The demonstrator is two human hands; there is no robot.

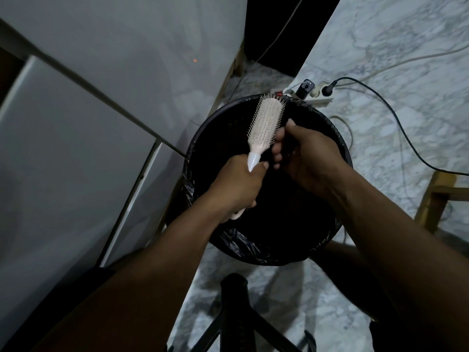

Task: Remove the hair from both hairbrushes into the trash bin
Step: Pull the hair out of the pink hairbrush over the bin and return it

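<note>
1. marble floor [380, 72] carries a black-lined trash bin [256, 252] at center.
2. left hand [236, 184] clamps the hairbrush [266, 123] handle, head toward 12 o'clock over the bin.
3. right hand [307, 158] pinches at the bristles' 3 o'clock side; hair indiscernible.
4. next, probably: pull free, release into bin.

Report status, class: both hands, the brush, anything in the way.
Left hand shut on pale hairbrush handle. Right hand pinching at its bristles, over lined trash bin. Nothing blocking.
</note>
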